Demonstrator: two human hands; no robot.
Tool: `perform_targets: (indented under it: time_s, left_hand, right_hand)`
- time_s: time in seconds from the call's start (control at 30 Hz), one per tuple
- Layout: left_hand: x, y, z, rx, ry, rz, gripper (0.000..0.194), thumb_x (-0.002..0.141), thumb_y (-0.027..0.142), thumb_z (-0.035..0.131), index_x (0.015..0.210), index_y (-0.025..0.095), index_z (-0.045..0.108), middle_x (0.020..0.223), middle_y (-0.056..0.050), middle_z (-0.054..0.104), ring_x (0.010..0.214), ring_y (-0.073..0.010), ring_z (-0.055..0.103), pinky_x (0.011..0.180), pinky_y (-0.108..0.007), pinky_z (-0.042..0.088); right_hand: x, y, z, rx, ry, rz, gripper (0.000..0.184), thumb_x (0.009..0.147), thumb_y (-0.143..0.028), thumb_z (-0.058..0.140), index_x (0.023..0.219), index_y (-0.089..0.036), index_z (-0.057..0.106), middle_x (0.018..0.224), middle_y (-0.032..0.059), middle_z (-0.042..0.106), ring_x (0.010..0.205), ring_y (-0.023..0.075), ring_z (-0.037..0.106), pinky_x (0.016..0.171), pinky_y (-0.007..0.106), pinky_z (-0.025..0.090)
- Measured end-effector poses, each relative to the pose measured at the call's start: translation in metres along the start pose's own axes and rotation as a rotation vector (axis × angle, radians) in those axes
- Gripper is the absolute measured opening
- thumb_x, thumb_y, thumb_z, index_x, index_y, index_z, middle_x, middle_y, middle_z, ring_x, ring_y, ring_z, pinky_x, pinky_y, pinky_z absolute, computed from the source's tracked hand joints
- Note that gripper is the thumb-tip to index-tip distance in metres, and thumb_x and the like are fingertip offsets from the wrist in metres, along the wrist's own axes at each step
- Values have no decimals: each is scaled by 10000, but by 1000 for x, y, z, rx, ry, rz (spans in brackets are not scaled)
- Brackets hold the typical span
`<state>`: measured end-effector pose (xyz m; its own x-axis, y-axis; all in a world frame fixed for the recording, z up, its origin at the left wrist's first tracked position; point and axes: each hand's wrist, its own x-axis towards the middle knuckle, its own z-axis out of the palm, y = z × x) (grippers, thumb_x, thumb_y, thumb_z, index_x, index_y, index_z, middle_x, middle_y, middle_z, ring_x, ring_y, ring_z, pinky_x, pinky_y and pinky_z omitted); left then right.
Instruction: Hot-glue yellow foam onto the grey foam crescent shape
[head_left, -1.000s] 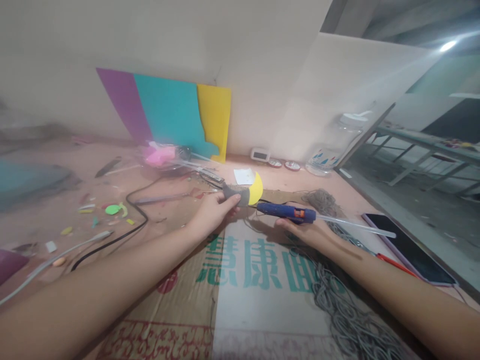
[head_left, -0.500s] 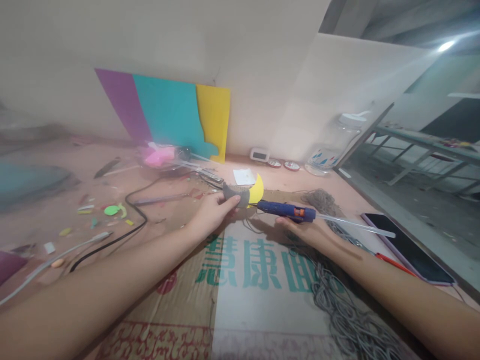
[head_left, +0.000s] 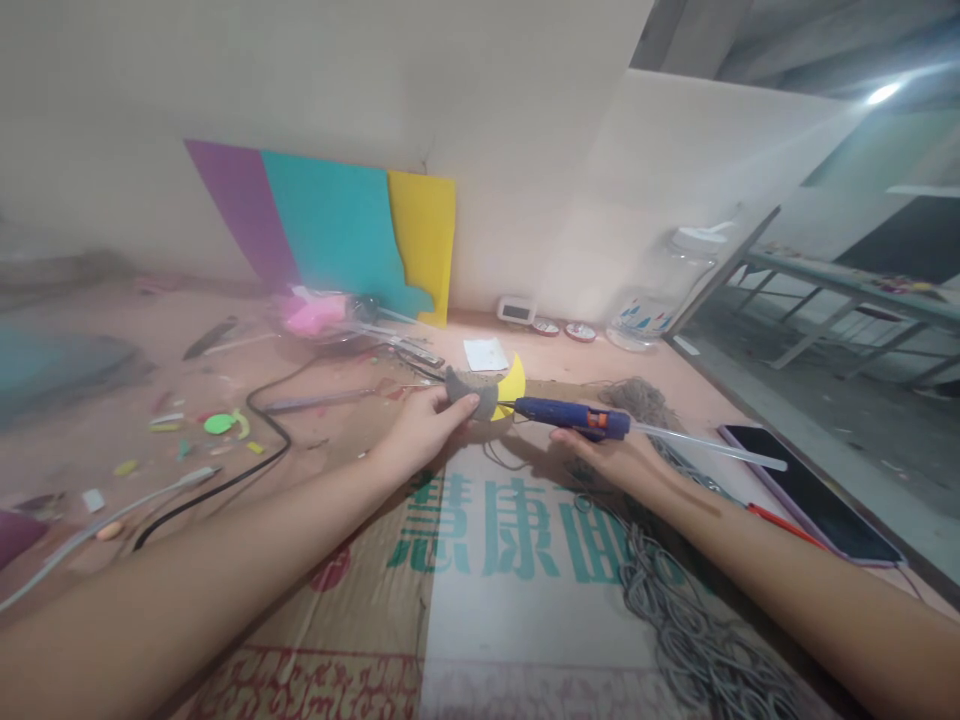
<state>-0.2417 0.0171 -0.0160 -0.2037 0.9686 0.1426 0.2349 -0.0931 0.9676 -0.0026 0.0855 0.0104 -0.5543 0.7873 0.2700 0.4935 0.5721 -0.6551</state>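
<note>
Head camera view: left forearm came in from the lower left, right forearm from the lower right, both angled inward and forward to meet near the middle. Left hand [head_left: 424, 425] had its thumb on top, fingers bent underneath, pinching the gray-and-yellow piece [head_left: 476, 393] by its gray part. Piece was raised just above the cardboard [head_left: 360, 610], yellow end toward the right hand [head_left: 615, 455]. Right hand lay palm-up-ish under the blue glue gun [head_left: 562, 415], gripping it, thumb along the near side; fingers mostly hidden behind it. Gun pointed left, tip at the yellow part; couldn't tell if touching. Clear glue stick [head_left: 712, 447] stuck out the back, over the right wrist and toward the phone [head_left: 814, 495].

Containers: clear bottle [head_left: 660, 290] stood upright near the wall, white lid on, blue and red marks low on its side; contents unclear. Clear plastic bag [head_left: 349, 325] lay at left in front of the colored sheet [head_left: 330, 225], with a pink item [head_left: 315, 316] in it, blurry. Two round objects [head_left: 580, 332] sat by the small white device [head_left: 517, 310]; couldn't tell if they were containers.

White paper [head_left: 485, 354] lay behind the piece. Gray cord [head_left: 697, 620] was heaped on the right of the cardboard. Black cable [head_left: 281, 430] and small scraps [head_left: 220, 424] were on the surface [head_left: 240, 370] at left.
</note>
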Motion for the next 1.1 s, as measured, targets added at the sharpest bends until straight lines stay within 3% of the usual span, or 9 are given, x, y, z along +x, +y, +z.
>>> perform_targets:
  time_s: [0.4,0.73,1.03,1.1]
  left_hand:
    - [-1,1,1,47,5,27,338,779,470,575,651,158,598,574,3,584,567,-149,526,570,-244,384]
    - [-1,-4,0,89,-17,81,315,807,448,570,793,156,685,611,-1,626,576,-151,537,564,-235,377]
    - [-6,4,3,69,-29,67,310,787,455,583,733,164,677,525,4,576,560,-166,547,544,-242,387]
    - [-5,5,4,48,-31,62,309,779,451,585,719,160,666,521,5,565,556,-160,534,543,-239,384]
  right_hand:
    - [-1,10,1,-38,52,13,245,789,-464,645,856,-228,641,834,66,693,805,303,655,718,450,552]
    - [1,7,-1,-5,56,31,236,774,-453,670,844,-228,656,886,55,707,837,288,655,719,393,554]
    - [1,-4,-5,15,73,25,294,795,-453,652,956,-208,666,963,85,703,897,294,646,781,405,532]
    - [2,-5,-11,-24,107,32,297,808,-490,618,852,-203,682,859,77,698,814,276,647,721,388,531]
